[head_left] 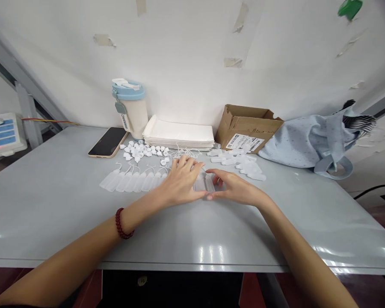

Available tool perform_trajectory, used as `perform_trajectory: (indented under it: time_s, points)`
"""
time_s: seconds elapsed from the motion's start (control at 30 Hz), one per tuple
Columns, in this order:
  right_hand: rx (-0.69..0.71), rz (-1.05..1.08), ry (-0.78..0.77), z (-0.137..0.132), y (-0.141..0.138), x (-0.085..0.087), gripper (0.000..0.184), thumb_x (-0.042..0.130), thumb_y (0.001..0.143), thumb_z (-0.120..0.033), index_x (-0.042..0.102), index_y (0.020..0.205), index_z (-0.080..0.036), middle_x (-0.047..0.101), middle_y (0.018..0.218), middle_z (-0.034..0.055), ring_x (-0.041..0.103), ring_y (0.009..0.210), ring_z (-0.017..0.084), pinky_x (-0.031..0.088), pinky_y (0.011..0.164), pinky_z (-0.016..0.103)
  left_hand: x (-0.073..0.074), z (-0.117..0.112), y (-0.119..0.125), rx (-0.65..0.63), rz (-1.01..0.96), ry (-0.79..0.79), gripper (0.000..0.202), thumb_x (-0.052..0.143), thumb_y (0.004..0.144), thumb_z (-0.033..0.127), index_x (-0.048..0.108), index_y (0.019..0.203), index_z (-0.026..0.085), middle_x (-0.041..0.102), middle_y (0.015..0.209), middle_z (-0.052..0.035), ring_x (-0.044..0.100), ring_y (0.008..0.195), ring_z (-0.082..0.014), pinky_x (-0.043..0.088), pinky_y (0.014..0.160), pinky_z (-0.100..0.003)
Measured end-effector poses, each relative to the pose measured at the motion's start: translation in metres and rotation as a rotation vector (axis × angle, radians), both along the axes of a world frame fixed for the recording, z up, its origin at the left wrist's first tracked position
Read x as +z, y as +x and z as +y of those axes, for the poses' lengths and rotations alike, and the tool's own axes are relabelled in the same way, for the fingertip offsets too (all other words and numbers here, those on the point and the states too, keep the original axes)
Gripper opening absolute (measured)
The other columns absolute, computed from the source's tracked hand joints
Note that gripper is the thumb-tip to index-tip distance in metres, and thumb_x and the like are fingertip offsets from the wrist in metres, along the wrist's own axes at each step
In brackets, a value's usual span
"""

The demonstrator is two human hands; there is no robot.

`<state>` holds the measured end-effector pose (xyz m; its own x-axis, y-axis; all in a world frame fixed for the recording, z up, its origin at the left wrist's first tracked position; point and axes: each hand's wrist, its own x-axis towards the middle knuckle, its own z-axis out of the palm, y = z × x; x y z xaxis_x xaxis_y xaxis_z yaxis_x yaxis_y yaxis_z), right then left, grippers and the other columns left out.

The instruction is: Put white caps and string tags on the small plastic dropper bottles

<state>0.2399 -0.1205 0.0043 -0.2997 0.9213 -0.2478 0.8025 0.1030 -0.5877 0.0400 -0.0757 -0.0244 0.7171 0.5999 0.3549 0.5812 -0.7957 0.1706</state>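
Clear plastic bottles, small and flat, with thin white cords at their tops, form a side-by-side row (134, 182) on the grey table. My left hand (184, 179) lies over the right part of the row, fingers spread and thumb stretched out, hiding several bottles. At the row's right end, my right hand (235, 187) has its thumb and forefinger at the two ends of a clear bottle (209, 183). Behind the row are a pile of small white caps (137, 150) and a heap of white cords (188, 152). Loose clear bottles (252, 167) lie beyond my right hand.
Along the wall stand a phone (108, 142), a cream tumbler (135, 112) with a blue lid, a stack of white sheets or envelopes (179, 131) and an open cardboard box (248, 127). A light blue cloth bag (301, 139) lies at the right.
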Motion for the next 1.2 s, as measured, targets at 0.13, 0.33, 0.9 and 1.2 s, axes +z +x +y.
perform_trajectory:
  time_s: [0.13, 0.33, 0.9, 1.2]
  points:
    - [0.015, -0.024, -0.036, 0.003, 0.003, -0.003, 0.091, 0.076, 0.066, -0.047, 0.036, 0.143, -0.017, 0.058, 0.102, 0.0080, 0.056, 0.091, 0.023, 0.045, 0.084, 0.035, 0.007, -0.001, -0.004, 0.015, -0.023, -0.007, 0.077, 0.069, 0.072, 0.052, 0.046, 0.131, 0.009, 0.057, 0.114, -0.0147, 0.043, 0.105, -0.0318, 0.034, 0.088, -0.045]
    - [-0.030, -0.030, -0.052, 0.007, 0.008, -0.005, 0.086, 0.076, 0.067, -0.039, 0.039, 0.141, -0.017, 0.058, 0.103, 0.0071, 0.056, 0.091, 0.022, 0.046, 0.084, 0.035, 0.014, -0.001, -0.011, 0.034, -0.067, -0.021, 0.079, 0.071, 0.071, 0.050, 0.043, 0.133, 0.010, 0.058, 0.112, -0.0130, 0.042, 0.106, -0.0313, 0.034, 0.090, -0.044]
    - [-0.063, -0.073, -0.068, 0.009, 0.020, 0.001, 0.067, 0.075, 0.066, -0.034, 0.050, 0.127, -0.021, 0.058, 0.109, 0.0070, 0.055, 0.096, 0.022, 0.044, 0.087, 0.037, 0.016, 0.000, -0.016, 0.055, -0.099, -0.033, 0.076, 0.074, 0.069, 0.049, 0.043, 0.129, 0.016, 0.058, 0.107, -0.0110, 0.044, 0.105, -0.0324, 0.034, 0.088, -0.044]
    - [-0.026, -0.087, -0.041, 0.009, 0.020, -0.001, 0.062, 0.071, 0.070, -0.037, 0.051, 0.126, -0.021, 0.058, 0.107, 0.0074, 0.055, 0.096, 0.023, 0.045, 0.084, 0.037, 0.017, 0.000, -0.017, 0.055, -0.091, -0.028, 0.075, 0.074, 0.069, 0.048, 0.044, 0.128, 0.013, 0.058, 0.107, -0.0103, 0.043, 0.104, -0.0306, 0.034, 0.088, -0.043]
